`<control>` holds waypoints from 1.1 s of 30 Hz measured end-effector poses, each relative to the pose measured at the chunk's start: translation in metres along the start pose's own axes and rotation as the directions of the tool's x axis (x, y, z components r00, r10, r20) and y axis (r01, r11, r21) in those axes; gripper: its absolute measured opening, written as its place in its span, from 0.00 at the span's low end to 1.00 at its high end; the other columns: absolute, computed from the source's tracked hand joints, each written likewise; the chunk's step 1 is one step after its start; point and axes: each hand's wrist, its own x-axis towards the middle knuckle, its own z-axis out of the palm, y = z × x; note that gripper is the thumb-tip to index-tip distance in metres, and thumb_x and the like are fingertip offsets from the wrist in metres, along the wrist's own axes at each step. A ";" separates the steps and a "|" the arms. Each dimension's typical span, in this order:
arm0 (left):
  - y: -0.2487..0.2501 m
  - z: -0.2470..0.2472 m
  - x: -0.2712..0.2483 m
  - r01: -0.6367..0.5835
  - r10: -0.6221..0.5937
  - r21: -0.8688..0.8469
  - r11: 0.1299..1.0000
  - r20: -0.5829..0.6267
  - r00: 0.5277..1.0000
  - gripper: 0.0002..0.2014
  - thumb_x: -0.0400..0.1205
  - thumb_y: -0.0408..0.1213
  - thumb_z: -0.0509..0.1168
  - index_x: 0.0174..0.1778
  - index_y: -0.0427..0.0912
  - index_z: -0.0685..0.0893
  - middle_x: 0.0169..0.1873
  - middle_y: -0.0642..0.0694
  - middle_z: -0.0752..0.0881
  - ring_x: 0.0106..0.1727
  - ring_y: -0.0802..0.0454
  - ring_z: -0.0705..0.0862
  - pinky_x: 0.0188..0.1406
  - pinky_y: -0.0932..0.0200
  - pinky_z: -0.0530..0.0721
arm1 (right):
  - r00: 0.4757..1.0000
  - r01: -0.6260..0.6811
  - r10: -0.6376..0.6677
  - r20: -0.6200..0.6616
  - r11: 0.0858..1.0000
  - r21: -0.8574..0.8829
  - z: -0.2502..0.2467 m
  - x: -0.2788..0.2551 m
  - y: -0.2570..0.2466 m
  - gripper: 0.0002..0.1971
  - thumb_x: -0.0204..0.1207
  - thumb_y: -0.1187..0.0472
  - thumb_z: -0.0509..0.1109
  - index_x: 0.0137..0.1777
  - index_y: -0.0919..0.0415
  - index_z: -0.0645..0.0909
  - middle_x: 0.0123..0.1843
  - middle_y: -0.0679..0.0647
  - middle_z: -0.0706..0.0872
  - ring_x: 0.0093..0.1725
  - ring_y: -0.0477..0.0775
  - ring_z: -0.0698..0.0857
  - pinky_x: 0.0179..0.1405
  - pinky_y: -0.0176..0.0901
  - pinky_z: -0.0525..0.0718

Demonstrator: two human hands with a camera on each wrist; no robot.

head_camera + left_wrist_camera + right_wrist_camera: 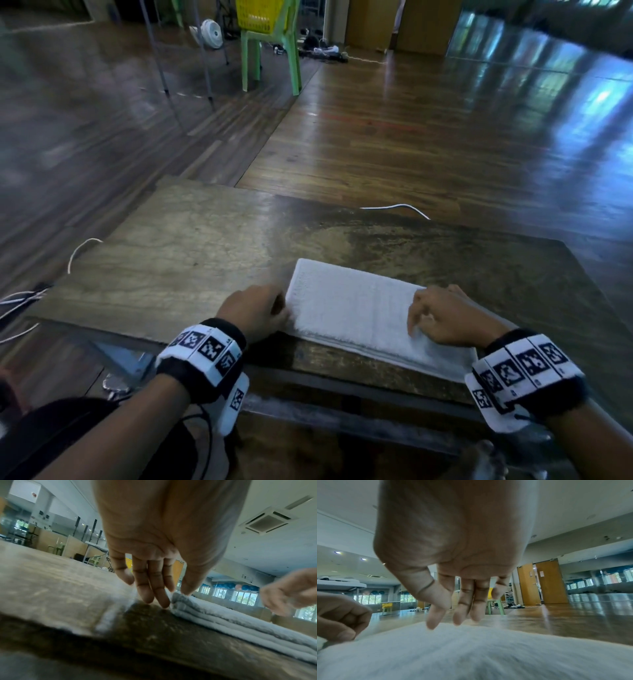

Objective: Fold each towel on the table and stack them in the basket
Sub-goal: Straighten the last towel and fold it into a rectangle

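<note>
A white towel [359, 308], folded into a long layered strip, lies near the front edge of the wooden table [188, 257]. My left hand [278, 309] is at its left end. In the left wrist view the thumb lies on top of the towel [223, 622] and the fingers [159, 596] press against the end, pinching it. My right hand [419, 318] rests on the strip's right part, and its relaxed fingertips [433, 622] touch the top of the towel [471, 649]. A yellow basket [260, 13] sits on a green chair far across the floor.
The green chair [270, 51] and a small white fan [210, 32] stand far off on the wooden floor. White cables lie beyond the table's far edge [400, 207] and off its left side [82, 250]. No other towel shows.
</note>
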 end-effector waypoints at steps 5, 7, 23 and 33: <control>0.005 0.007 -0.008 0.153 -0.155 -0.042 0.987 -0.035 0.987 0.15 0.79 0.53 0.62 0.43 0.44 0.81 0.41 0.47 0.85 0.45 0.44 0.83 0.47 0.52 0.76 | 0.990 0.069 -0.064 -0.122 0.997 0.037 -0.027 0.060 -0.043 0.11 0.75 0.55 0.63 0.53 0.47 0.84 0.48 0.44 0.82 0.53 0.49 0.82 0.61 0.50 0.75; 0.007 0.010 -0.010 0.192 -0.196 -0.089 0.977 -0.033 0.980 0.15 0.77 0.53 0.63 0.36 0.44 0.82 0.37 0.46 0.85 0.42 0.44 0.83 0.50 0.50 0.79 | 0.993 0.056 -0.055 -0.103 0.998 0.009 -0.036 0.092 -0.063 0.13 0.76 0.55 0.62 0.58 0.49 0.82 0.56 0.50 0.85 0.60 0.54 0.82 0.64 0.52 0.71; 0.015 0.003 -0.008 0.252 -0.272 -0.344 0.904 -0.011 0.962 0.13 0.74 0.52 0.63 0.39 0.47 0.72 0.39 0.48 0.82 0.44 0.43 0.82 0.47 0.51 0.78 | 0.996 0.030 -0.010 -0.094 0.975 0.220 -0.036 0.169 -0.095 0.08 0.74 0.56 0.68 0.50 0.57 0.83 0.44 0.48 0.80 0.48 0.54 0.80 0.54 0.50 0.74; 0.036 -0.028 -0.021 -0.302 -0.110 -0.441 0.845 -0.696 0.709 0.08 0.71 0.37 0.68 0.44 0.48 0.77 0.38 0.52 0.81 0.39 0.52 0.80 0.39 0.51 0.82 | 0.883 0.348 0.059 -0.466 0.583 0.734 -0.074 0.085 -0.049 0.05 0.76 0.70 0.69 0.46 0.60 0.81 0.40 0.58 0.83 0.39 0.46 0.79 0.41 0.36 0.77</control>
